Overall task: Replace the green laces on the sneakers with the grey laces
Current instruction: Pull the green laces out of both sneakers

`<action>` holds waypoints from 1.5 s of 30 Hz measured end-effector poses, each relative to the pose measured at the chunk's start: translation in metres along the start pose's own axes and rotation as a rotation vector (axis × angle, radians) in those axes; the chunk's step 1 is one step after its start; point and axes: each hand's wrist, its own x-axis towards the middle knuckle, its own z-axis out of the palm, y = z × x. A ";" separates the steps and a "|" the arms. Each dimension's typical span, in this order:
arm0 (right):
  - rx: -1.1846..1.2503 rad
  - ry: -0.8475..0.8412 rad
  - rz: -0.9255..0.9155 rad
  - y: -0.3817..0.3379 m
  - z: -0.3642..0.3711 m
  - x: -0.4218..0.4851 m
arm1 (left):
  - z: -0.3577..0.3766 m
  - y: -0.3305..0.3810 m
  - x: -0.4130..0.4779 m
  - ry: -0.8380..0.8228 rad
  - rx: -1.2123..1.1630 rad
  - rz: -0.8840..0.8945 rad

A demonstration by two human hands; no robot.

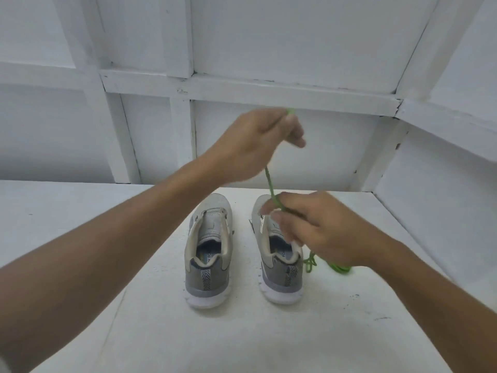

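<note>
Left hand point(255, 144) grip pinches the green lace point(269, 181) aloft; right hand point(320, 230) grip grasps it above the right sneaker point(279, 281).

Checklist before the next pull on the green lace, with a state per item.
1. Left hand grip on the green lace: ok, it pinches the raised end.
2. Right hand grip: ok, fingers curl round the lace above the right sneaker.
3. Lace straight between the hands: ok.
4. Lace free of the right sneaker's eyelets: cannot tell, the right hand hides them.
5. Left sneaker stripped of green: ok, none shows on it.
6. Grey laces within reach: not ok, none in view.
</note>
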 end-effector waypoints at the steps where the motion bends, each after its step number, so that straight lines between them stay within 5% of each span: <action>1: 0.029 0.056 -0.024 -0.003 -0.010 -0.002 | -0.003 -0.006 -0.003 -0.073 0.185 -0.008; 3: 0.097 0.317 -0.020 0.000 -0.035 0.000 | -0.005 -0.012 -0.013 -0.342 0.074 -0.127; 5: 0.031 0.508 0.006 0.013 -0.045 0.006 | -0.002 -0.002 -0.023 -0.521 -0.289 -0.185; 8: 0.112 0.428 0.095 0.023 -0.007 0.010 | 0.006 0.016 -0.019 -0.385 -0.842 -0.166; 9: 0.131 0.327 0.118 0.020 0.007 0.007 | 0.007 0.015 -0.013 -0.269 -0.833 -0.157; 11: 0.087 0.095 0.088 0.006 0.020 -0.004 | 0.006 0.007 -0.006 -0.046 -0.392 -0.076; 13: 0.092 0.073 0.019 -0.003 0.005 -0.010 | 0.001 -0.003 -0.008 -0.116 0.107 -0.033; 14: 0.118 0.165 0.005 -0.004 -0.009 -0.010 | 0.000 -0.008 -0.012 -0.233 0.177 -0.068; 18: 0.151 0.518 0.035 0.012 -0.030 0.001 | 0.005 0.005 -0.024 -0.589 -0.437 -0.221; 21: 0.255 0.361 0.108 0.011 0.009 0.003 | 0.011 0.020 -0.016 -0.384 -0.852 -0.242; 24: 0.163 0.151 0.082 -0.001 0.018 -0.007 | 0.008 0.014 -0.011 -0.081 -0.217 -0.143; 27: 0.175 0.347 0.032 0.004 -0.018 -0.004 | 0.008 0.007 -0.020 -0.329 0.251 -0.144; 30: 0.123 0.521 0.032 0.019 -0.031 0.003 | 0.015 0.014 -0.024 -0.499 -0.043 -0.205; 33: 0.233 0.490 0.126 0.030 0.007 0.007 | 0.017 0.022 -0.017 -0.294 -0.616 -0.281; 34: 0.228 0.400 0.160 0.029 0.019 0.004 | 0.016 0.020 -0.014 -0.190 -0.582 -0.274; 36: 0.160 0.176 0.178 0.016 0.029 -0.006 | 0.018 0.016 -0.015 -0.088 -0.126 -0.194; 39: 0.043 0.258 0.075 0.003 0.001 -0.014 | 0.025 0.009 -0.026 -0.327 0.336 -0.207; 45: 0.179 0.630 0.047 0.018 -0.024 -0.002 | 0.027 0.006 -0.029 -0.375 -0.428 -0.308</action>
